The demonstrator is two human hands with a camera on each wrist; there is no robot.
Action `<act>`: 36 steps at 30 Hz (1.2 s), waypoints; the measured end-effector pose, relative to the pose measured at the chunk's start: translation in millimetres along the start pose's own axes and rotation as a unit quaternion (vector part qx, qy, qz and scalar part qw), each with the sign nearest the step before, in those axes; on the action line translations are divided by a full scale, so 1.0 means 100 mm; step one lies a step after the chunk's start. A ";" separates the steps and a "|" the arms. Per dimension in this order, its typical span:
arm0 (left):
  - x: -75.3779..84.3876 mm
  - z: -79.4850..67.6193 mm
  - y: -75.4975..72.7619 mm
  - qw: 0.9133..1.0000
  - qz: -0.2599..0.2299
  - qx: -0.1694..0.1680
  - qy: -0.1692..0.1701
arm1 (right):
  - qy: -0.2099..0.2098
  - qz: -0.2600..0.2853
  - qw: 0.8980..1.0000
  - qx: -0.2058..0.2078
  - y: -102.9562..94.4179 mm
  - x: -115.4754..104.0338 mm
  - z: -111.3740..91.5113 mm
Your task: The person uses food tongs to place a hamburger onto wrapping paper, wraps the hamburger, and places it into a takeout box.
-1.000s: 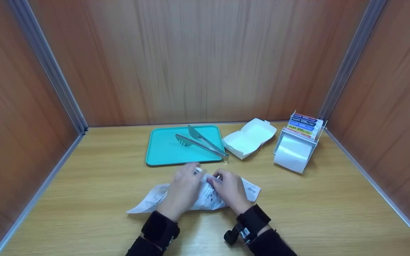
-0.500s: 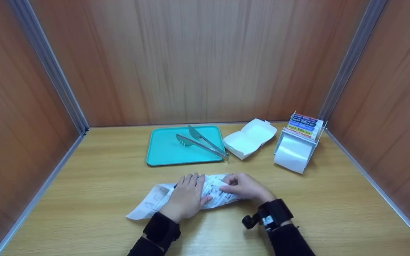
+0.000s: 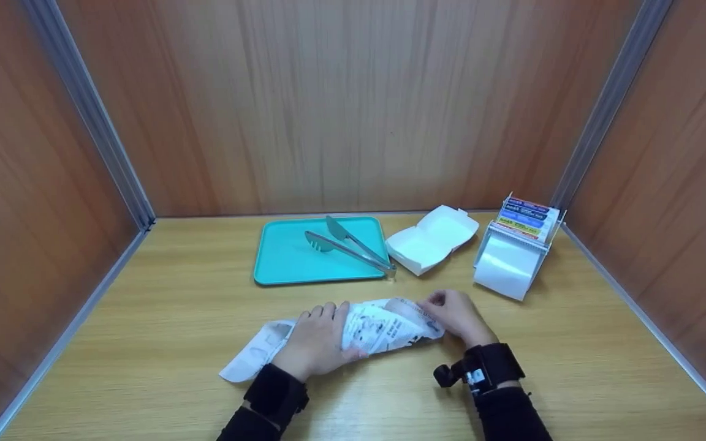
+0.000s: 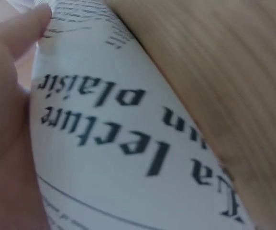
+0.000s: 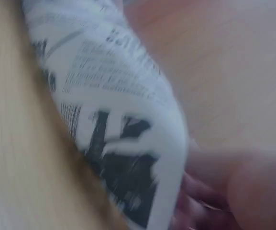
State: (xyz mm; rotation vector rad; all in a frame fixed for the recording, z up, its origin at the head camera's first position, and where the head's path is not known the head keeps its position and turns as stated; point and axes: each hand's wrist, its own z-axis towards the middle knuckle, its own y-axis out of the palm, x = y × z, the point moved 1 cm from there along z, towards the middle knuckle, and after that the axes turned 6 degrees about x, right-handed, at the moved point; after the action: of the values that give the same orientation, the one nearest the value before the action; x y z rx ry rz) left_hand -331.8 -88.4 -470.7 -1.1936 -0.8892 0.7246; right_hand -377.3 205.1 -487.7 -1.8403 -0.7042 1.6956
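A sheet of newsprint-patterned wrapping paper [image 3: 377,327], folded into a long bundle, lies on the table in front of the person; what it may hold is hidden. The left hand [image 3: 316,343] rests across the bundle's middle, fingers extended over the top and thumb on the near side. Large black lettering on the paper [image 4: 104,120] fills the left wrist view beside that hand. At the right end, the right hand [image 3: 460,315] pinches the paper's edge between thumb and fingers. The right wrist view is blurred, with the fingers [image 5: 200,201] tucked against the paper's end.
Behind the hands lies a turquoise tray [image 3: 279,263] with metal tongs [image 3: 353,248] across it. An open white takeaway box [image 3: 429,242] stands to its right. Farther right is a dispenser [image 3: 512,251] with a white label roll. Wooden panels [image 3: 353,110] enclose the table.
The right hand has moved from the paper's middle to its right end. The left hand has gone from lifting the paper's edge to lying on the bundle, and the paper is folded over more.
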 end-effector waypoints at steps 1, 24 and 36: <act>-0.01 0.00 0.01 1.000 0.001 -0.002 -0.001 | 0.007 -0.021 1.000 0.021 -0.02 0.03 0.00; 0.01 0.02 0.04 1.000 -0.006 0.013 -0.016 | 0.099 0.394 0.892 -0.199 -0.08 0.29 -0.13; 0.04 0.03 0.04 1.000 0.003 0.002 -0.028 | 0.136 0.609 0.767 -0.147 0.19 0.07 -0.22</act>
State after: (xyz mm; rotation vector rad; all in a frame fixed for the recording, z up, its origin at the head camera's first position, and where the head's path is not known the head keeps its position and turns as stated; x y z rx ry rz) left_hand -332.7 -82.8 -473.6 -1.1776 -0.9307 0.7665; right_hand -354.5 195.2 -504.7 -3.0211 0.5973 1.9234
